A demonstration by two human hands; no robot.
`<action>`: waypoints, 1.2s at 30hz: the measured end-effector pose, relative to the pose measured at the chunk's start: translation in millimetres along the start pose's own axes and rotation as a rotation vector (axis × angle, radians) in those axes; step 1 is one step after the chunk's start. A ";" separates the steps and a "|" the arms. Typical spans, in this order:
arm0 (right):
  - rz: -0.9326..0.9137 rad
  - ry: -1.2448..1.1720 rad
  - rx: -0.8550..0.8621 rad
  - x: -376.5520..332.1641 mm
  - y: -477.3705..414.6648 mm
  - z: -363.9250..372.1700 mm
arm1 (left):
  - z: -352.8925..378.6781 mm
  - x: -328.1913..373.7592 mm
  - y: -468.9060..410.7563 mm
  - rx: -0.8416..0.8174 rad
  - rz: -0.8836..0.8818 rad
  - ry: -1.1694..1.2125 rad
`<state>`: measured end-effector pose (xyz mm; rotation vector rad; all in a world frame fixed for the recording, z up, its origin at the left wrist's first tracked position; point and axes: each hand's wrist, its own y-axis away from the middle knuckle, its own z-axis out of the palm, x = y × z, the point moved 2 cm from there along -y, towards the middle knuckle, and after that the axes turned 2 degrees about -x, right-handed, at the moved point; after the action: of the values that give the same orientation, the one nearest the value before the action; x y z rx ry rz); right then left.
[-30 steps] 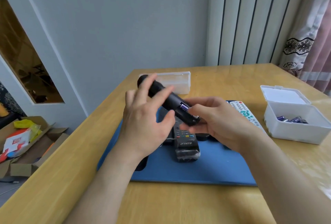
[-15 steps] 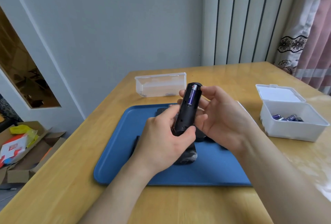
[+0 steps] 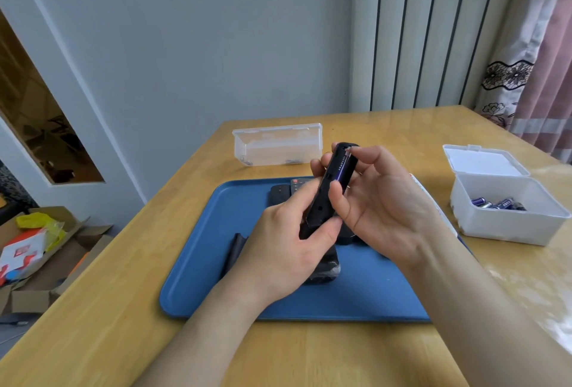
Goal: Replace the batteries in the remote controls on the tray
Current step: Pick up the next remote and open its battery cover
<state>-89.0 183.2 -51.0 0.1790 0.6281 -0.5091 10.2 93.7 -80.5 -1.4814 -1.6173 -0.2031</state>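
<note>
While the thumb and forefinger of our right hand (image 3: 390,210) pinched the battery (image 3: 342,167) end to end in the open bay, our left hand (image 3: 278,250) wrapped its fingers round the lower half of the remote (image 3: 322,210) and held it tilted above the tray (image 3: 201,278). We judged the step to be the battery swap on this remote, but we could not tell whether the cell was being seated or levered out. The next move would call for a firm push or pull against the spring, with the left grip kept steady. Other remotes (image 3: 280,193) lay on the tray beneath, and the box (image 3: 507,225) of spares (image 3: 495,202) stood well to the right.
</note>
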 end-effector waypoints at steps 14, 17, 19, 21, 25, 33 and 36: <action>-0.035 0.016 -0.007 3.1 -1.4 -0.1 | -0.3 -1.7 0.2 -0.002 0.027 -0.033; -0.032 0.031 0.008 3.3 -1.3 -0.6 | 0.1 -1.2 1.1 -0.014 0.037 -0.082; -0.019 0.027 0.006 2.8 -1.3 -1.2 | 0.9 -0.6 1.7 -0.029 0.037 -0.135; -0.010 0.026 0.008 1.8 -1.8 -2.9 | 1.8 -1.2 1.7 -0.034 0.048 -0.193; -0.010 0.052 0.003 0.2 -3.1 -5.0 | 5.1 2.1 -0.3 0.116 0.100 -0.208; -0.022 -0.005 -0.048 2.9 -4.4 -5.9 | 0.9 22.9 -14.1 0.406 0.152 -0.136; 0.026 0.017 -0.069 7.2 -4.1 -3.4 | 4.3 25.7 -19.6 0.366 0.148 -0.300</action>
<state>-87.8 177.8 -58.2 0.1262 0.6577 -0.4606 -5.5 109.5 -56.7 -1.3805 -1.6596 0.3973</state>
